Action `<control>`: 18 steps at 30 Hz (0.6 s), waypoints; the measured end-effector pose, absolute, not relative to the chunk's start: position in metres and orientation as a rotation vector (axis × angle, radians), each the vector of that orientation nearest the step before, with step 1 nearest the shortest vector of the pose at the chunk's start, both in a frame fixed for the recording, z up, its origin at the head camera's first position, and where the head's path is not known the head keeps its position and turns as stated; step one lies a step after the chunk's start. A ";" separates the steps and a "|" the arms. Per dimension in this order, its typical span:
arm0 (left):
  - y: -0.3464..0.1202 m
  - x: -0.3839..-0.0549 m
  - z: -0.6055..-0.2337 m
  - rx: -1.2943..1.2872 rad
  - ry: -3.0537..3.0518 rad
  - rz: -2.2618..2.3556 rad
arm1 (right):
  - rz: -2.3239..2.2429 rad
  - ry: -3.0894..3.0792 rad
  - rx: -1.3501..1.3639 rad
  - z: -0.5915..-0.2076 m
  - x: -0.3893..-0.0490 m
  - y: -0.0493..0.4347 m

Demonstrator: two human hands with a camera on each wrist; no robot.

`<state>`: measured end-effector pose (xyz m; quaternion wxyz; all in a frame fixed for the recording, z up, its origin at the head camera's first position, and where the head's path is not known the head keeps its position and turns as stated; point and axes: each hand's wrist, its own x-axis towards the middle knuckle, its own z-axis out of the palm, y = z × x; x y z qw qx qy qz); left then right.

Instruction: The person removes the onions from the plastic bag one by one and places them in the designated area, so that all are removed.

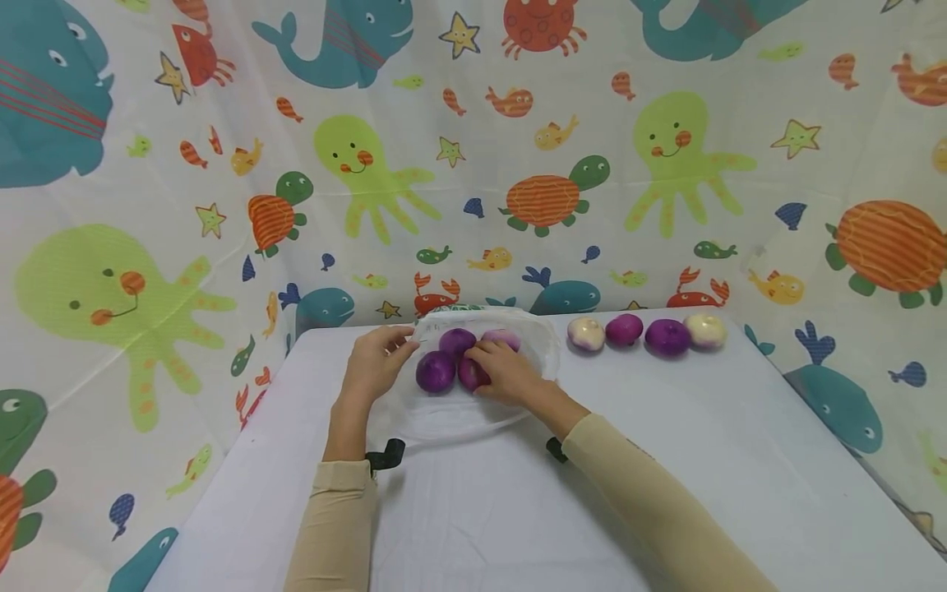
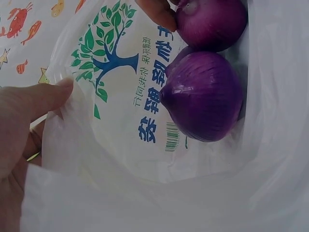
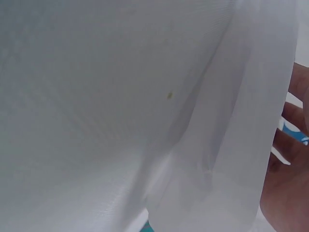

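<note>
A white plastic bag with a green tree print lies with its mouth toward me and several red onions inside. At its left rim, my left hand pinches the bag's edge, the thumb on the inner side in the left wrist view. My right hand reaches into the bag and grips one red onion, fingers curled over its top. That onion touches another purple onion. In the right wrist view, bag plastic covers most of the picture, with fingers behind its edge.
Beyond the bag to the right, a row on the white table holds two purple onions and two pale onions. A curtain with sea-animal prints stands behind and along the sides.
</note>
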<state>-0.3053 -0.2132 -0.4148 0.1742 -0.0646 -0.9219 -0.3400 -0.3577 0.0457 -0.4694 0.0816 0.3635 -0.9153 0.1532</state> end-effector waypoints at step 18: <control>-0.211 -0.304 -0.414 -0.180 -2.620 -0.956 | 0.495 -2.765 1.021 -0.473 -0.358 0.048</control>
